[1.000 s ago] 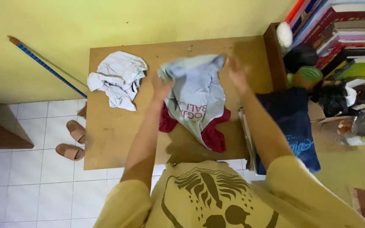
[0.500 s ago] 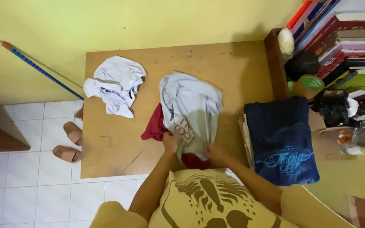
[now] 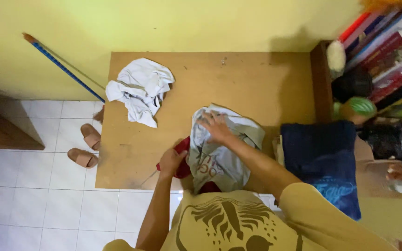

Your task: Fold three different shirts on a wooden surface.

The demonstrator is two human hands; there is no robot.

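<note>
At the lower centre of the frame, the left hand grips the edge of a dark red garment under the grey shirt. Half a second ago both hands were pinching the shirt's near edge; now the right hand lies flat on it with fingers spread, so the folding looks underway. Right of centre lies a folded navy shirt; farther off, at the upper left of the wooden table, a crumpled white garment.

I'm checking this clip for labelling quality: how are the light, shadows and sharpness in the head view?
Head view: soft, even indoor light with no glare; a dim shadow falls on the table near the shelf. The right hand on the grey shirt is slightly blurred, the left hand less so. Wide-angle bending shows at the edges.
</note>
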